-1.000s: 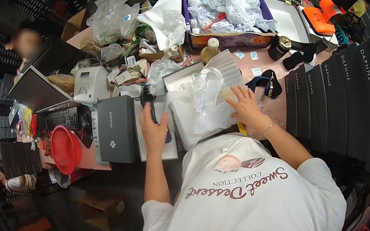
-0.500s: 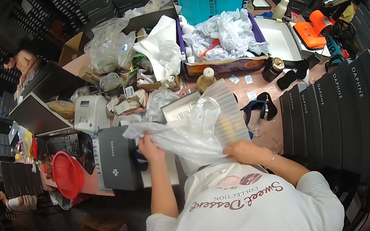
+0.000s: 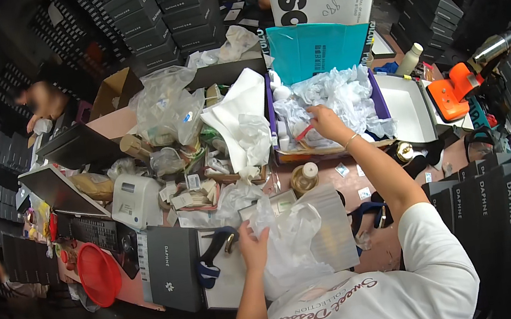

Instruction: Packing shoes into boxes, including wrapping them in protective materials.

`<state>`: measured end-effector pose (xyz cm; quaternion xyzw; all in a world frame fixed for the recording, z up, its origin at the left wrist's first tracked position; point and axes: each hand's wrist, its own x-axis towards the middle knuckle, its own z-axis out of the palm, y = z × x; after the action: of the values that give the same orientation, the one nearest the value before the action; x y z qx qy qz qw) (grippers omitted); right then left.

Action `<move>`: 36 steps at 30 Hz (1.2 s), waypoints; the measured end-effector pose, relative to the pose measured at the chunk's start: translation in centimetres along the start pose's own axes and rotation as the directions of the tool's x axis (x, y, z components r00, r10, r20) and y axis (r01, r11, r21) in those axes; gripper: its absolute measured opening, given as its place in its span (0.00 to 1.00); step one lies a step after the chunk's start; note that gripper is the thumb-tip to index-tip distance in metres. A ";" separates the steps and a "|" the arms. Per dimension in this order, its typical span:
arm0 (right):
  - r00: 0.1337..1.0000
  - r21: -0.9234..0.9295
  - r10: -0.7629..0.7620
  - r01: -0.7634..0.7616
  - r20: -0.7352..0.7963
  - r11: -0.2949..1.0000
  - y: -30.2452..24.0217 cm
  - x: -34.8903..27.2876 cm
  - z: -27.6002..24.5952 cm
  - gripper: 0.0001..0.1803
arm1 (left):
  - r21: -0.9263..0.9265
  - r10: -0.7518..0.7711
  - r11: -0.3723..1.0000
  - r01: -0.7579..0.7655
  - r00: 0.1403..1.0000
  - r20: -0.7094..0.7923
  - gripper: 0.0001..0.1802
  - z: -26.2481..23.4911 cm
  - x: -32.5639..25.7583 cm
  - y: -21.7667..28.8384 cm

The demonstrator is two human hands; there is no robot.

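My left hand (image 3: 255, 247) has its thumb and forefinger apart at the edge of a crumpled, translucent white sheet (image 3: 292, 246) in front of my chest. Beside it, a navy sandal (image 3: 211, 268) with a gold-coloured piece lies in an open white-lined shoe box (image 3: 231, 283), its dark grey lid (image 3: 176, 267) to the left. My right hand (image 3: 329, 124) is stretched into a purple-edged box (image 3: 380, 96) heaped with crumpled white paper (image 3: 337, 86). Its fingers are bent down over the paper beside a red strip (image 3: 303, 133); their tips are hidden. Another navy sandal (image 3: 373, 216) lies under my right forearm.
Stacked dark shoe boxes (image 3: 507, 208) stand along the right. A bottle with a white cap (image 3: 304, 178) is beyond the sheet. At left are a red basket (image 3: 98, 275), a keyboard (image 3: 96, 233) and a white label printer (image 3: 136, 200). An orange tape dispenser (image 3: 453, 92) sits far right.
My right hand has let go of the translucent sheet and moved forward into the box of paper. My left hand has lowered the sheet, uncovering the sandal in the shoe box. The view has shifted.
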<state>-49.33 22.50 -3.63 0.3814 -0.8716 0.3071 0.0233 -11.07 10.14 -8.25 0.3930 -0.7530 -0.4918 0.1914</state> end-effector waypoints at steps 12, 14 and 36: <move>0.996 -0.122 0.071 -0.076 -0.045 0.990 2.1 3.8 4.2 0.10 | 0.192 0.581 0.787 -0.586 0.809 0.086 0.29 -2.0 -2.6 5.8; 0.983 -0.236 -0.033 0.077 0.183 0.969 4.5 2.3 4.5 0.08 | 0.107 0.572 0.796 -0.596 0.797 0.192 0.23 -0.2 -1.5 6.7; 0.924 0.480 0.285 -0.135 -0.255 0.867 1.9 6.3 5.9 0.11 | 0.245 0.400 0.863 -0.442 0.894 0.203 0.15 0.5 -1.7 3.8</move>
<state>-53.92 16.13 -7.72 0.2232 -0.7969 0.5599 0.0396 -11.89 12.60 -4.87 0.2054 -0.8953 -0.3517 0.1805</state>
